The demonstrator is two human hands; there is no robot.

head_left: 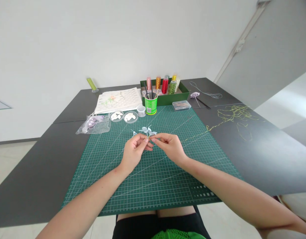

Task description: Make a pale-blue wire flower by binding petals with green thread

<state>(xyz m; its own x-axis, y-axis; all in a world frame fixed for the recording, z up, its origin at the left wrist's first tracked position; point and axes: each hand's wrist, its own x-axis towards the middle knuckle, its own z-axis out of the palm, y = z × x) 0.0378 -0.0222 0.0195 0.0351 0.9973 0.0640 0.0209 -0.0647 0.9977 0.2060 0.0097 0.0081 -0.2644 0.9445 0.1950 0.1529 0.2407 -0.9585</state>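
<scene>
A small pale-blue petal flower (147, 130) is pinched between both hands just above the middle of the green cutting mat (153, 179), its thin petals fanning up and away from the fingertips; the left hand (134, 152) is curled with thumb and forefinger closed on the flower's base, and the right hand (171, 146) meets it from the other side, its fingertips also closed on the same base, so the two hands touch at the pinch. A thin yellow-green thread (192, 135) runs from the hands across the mat toward the table's right edge, where it ends in a loose tangle of thread (236, 116) on the dark table (38, 172). Near the far edge of the mat stand a green can (151, 105) holding dark tools, a small clear jar (141, 110) just beside it, and two round clear dishes (123, 116) with pale pieces in them. Past the mat's far left corner lies a clear plastic bag (93, 124) with lilac pieces, and behind it a stack of printed sheets (119, 99). At the table's far edge sits a green tray (179, 97) of thread spools (164, 85) in pink, orange, red and green, with a flat clear box (181, 105) in front of it and a small purple flower (194, 95) to its right
</scene>
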